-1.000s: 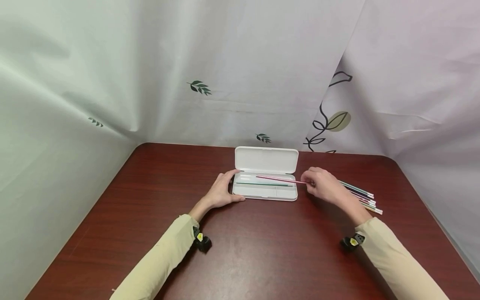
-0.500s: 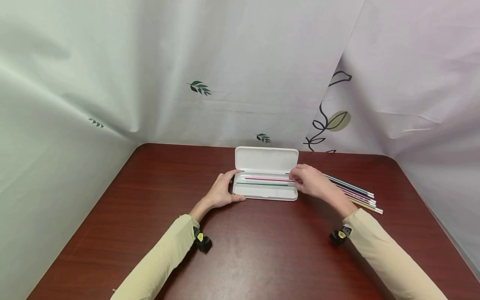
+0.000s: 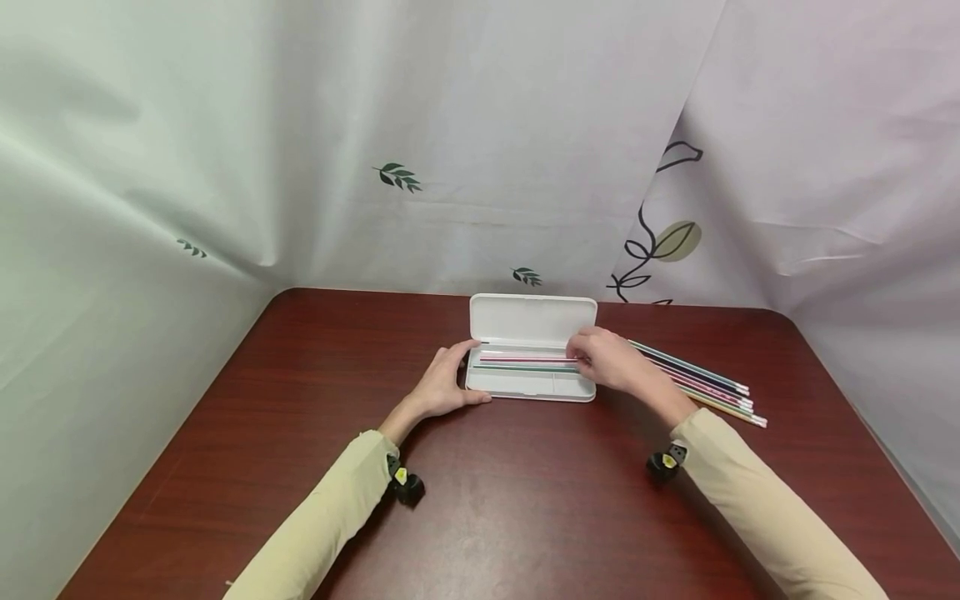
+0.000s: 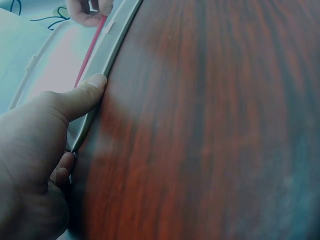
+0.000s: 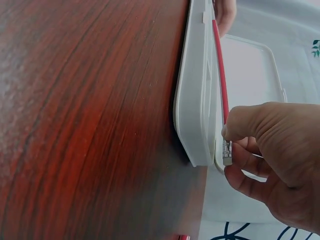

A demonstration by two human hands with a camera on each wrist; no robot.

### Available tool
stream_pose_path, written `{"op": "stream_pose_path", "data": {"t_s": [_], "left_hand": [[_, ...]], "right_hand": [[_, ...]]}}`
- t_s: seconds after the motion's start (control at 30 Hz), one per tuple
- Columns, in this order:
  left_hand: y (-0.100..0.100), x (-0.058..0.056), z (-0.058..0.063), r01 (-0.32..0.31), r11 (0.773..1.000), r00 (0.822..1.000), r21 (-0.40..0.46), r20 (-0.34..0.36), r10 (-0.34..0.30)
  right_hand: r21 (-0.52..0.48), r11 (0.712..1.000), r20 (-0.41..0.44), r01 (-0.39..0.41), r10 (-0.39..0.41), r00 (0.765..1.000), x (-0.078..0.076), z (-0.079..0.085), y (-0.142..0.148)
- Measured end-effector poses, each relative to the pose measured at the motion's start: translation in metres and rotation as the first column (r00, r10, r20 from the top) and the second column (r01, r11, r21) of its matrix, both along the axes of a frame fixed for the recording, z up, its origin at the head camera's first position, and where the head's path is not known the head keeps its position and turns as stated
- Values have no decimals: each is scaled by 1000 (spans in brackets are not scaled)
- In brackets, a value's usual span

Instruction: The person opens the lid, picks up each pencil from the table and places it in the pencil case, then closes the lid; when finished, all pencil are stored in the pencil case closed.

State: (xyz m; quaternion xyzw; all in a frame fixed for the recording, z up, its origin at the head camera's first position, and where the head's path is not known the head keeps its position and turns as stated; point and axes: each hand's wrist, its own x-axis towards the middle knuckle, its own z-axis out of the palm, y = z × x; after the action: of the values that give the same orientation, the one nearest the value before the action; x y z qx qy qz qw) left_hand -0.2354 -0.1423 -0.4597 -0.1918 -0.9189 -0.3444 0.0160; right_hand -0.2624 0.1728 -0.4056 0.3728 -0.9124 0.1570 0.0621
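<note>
An open white pencil case (image 3: pixel 510 394) lies near the back of the table, its lid (image 3: pixel 533 320) raised at the rear. My left hand (image 3: pixel 438 385) holds the case's left end, thumb on the front edge and fingers at the back. My right hand (image 3: pixel 611 360) is over the case's right end. It pinches a pinkish-red pencil (image 5: pixel 222 75) near the metal band and white eraser, as the right wrist view shows. That pencil stretches leftward along the long rear compartment. A green pencil (image 3: pixel 517 368) lies in the case just in front of it.
Several pencils (image 3: pixel 708 387) in different colours lie side by side on the dark red wooden table (image 3: pixel 510 500), right of the case and partly behind my right forearm. A pale curtain (image 3: pixel 465 125) with leaf prints hangs behind the table and along its sides.
My right hand has moved left with the red pencil, from beside the case to over its right end. The pencil has levelled out along the compartment. My left hand has stayed put.
</note>
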Motion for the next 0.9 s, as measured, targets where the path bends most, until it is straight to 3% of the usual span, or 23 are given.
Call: {"op": "stream_pose_path", "data": {"t_s": [0.6, 0.9], "left_hand": [[1, 1, 0, 2, 1000, 1000, 6, -7, -2], [1, 1, 1, 7, 1000, 1000, 4, -7, -7]], "right_hand": [[-14, 1000, 13, -11, 11, 1000, -4, -5, -4], [-114, 992, -44, 49, -54, 998, 6, -1, 37]]}}
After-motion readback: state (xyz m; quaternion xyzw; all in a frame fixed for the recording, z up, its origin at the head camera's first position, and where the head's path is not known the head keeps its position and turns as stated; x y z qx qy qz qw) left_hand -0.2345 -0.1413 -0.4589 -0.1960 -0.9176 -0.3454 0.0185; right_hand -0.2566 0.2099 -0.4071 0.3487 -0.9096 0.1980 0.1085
